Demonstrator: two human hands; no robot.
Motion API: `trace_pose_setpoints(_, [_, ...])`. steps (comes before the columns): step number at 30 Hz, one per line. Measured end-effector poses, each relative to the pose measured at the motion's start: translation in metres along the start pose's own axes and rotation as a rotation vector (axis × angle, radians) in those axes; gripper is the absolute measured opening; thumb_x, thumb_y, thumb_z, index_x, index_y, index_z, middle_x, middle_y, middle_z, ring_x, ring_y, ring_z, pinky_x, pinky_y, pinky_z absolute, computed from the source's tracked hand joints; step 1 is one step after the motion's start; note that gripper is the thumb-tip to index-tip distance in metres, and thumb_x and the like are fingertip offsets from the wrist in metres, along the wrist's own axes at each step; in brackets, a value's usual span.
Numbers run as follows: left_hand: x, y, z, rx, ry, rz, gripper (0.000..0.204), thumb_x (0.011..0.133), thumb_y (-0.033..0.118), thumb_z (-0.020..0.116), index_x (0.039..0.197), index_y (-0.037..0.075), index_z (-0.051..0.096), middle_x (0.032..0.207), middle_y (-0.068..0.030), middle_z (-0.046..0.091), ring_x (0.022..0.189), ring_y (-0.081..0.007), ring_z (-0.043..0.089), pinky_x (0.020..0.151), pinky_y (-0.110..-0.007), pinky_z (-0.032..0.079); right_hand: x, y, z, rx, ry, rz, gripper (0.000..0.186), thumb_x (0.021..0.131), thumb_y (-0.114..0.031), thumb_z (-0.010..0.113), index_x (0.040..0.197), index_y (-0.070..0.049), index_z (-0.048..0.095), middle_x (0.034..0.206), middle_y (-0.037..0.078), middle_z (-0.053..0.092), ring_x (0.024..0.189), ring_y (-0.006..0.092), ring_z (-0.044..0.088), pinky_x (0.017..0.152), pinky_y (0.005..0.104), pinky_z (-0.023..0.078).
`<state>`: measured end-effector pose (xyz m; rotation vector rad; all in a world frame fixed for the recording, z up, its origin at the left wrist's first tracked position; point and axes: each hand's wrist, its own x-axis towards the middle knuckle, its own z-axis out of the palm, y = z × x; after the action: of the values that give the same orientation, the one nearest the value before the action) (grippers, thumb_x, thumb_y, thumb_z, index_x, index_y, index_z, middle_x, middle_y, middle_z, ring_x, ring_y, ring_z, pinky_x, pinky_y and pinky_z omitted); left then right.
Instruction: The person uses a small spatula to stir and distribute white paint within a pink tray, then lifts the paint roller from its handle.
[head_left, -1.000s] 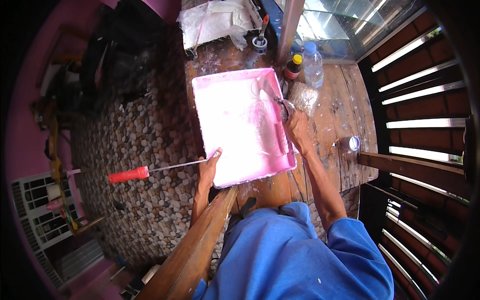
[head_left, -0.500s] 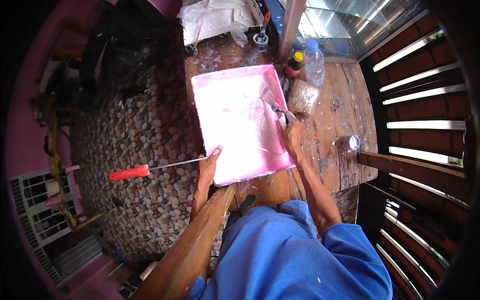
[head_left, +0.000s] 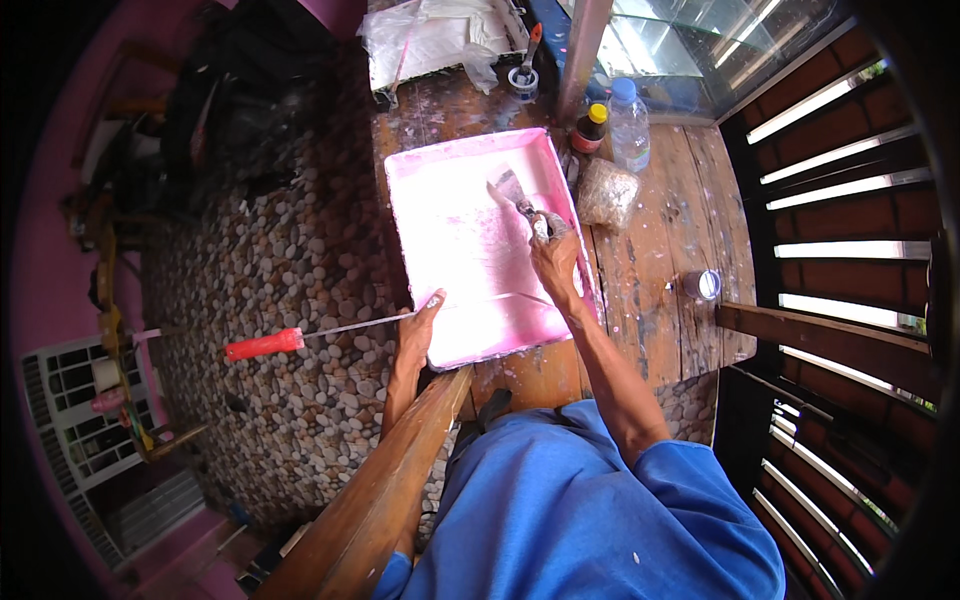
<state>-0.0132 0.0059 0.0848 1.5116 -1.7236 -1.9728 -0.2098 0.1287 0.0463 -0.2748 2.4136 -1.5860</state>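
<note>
A pink paint tray (head_left: 562, 190) with pale, glaring paint inside lies on the wooden workbench in front of me. My right hand (head_left: 556, 262) is over its right half, closed round the handle of a paint-smeared scraper (head_left: 511, 187). The blade points away and to the left, over the tray's floor; whether it touches cannot be made out. At the near left corner, my left hand (head_left: 416, 328) grips the tray's rim, thumb inside. A paint roller's red handle (head_left: 264, 344) sticks out leftward, its thin wire passing by this hand into the tray.
Beyond the tray's right side stand a clear bottle (head_left: 628, 135), a yellow-capped bottle (head_left: 590, 130) and a wrapped bundle (head_left: 607, 193). A small jar (head_left: 703, 286) sits farther right. A paintbrush (head_left: 527, 55) leans in a little pot. A wooden beam (head_left: 400, 455) runs close to my left arm.
My right hand has moved left from the tray's right wall, bringing the scraper over toward the middle. My left hand keeps its hold on the rim.
</note>
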Motion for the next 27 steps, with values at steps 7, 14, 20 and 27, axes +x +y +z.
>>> trace_pose_setpoints(7, [0.004, -0.01, -0.003, 0.036, 0.085, -0.005, 0.063, 0.072, 0.043, 0.071, 0.101, -0.012, 0.06, 0.097, -0.0205, 0.061, 0.085, -0.0233, 0.059, 0.072, -0.032, 0.047, -0.004, -0.021, 0.021, 0.013, -0.116, 0.0, 0.021, 0.083, -0.015, 0.055, 0.097, -0.003, 0.065, 0.067, 0.018, 0.059, 0.057, 0.0243, 0.057, 0.052, 0.0356, 0.042])
trace_pose_setpoints(14, [0.004, -0.009, -0.004, 0.026, 0.045, -0.028, 0.062, 0.071, 0.043, 0.072, 0.1, -0.011, 0.061, 0.098, -0.0201, 0.06, 0.087, -0.0221, 0.057, 0.074, -0.032, 0.046, -0.006, -0.033, 0.038, 0.02, -0.231, -0.054, 0.018, 0.085, -0.013, 0.054, 0.094, -0.003, 0.066, 0.061, 0.015, 0.059, 0.053, 0.0202, 0.056, 0.051, 0.0354, 0.043])
trace_pose_setpoints(20, [0.001, -0.001, 0.002, 0.011, 0.033, -0.068, 0.063, 0.071, 0.043, 0.072, 0.104, -0.01, 0.06, 0.109, -0.0216, 0.057, 0.099, -0.0237, 0.053, 0.085, -0.032, 0.042, -0.009, -0.033, 0.04, -0.014, -0.144, -0.146, 0.019, 0.085, -0.014, 0.055, 0.093, -0.001, 0.065, 0.068, 0.021, 0.06, 0.058, 0.031, 0.059, 0.056, 0.039, 0.044])
trace_pose_setpoints(27, [0.004, -0.008, -0.002, -0.003, 0.013, -0.102, 0.061, 0.073, 0.042, 0.071, 0.109, -0.007, 0.06, 0.116, -0.021, 0.055, 0.11, -0.0241, 0.049, 0.093, -0.034, 0.038, -0.008, -0.027, 0.034, -0.074, -0.18, -0.175, 0.019, 0.085, -0.016, 0.054, 0.092, -0.003, 0.066, 0.069, 0.023, 0.059, 0.059, 0.0343, 0.059, 0.057, 0.04, 0.044])
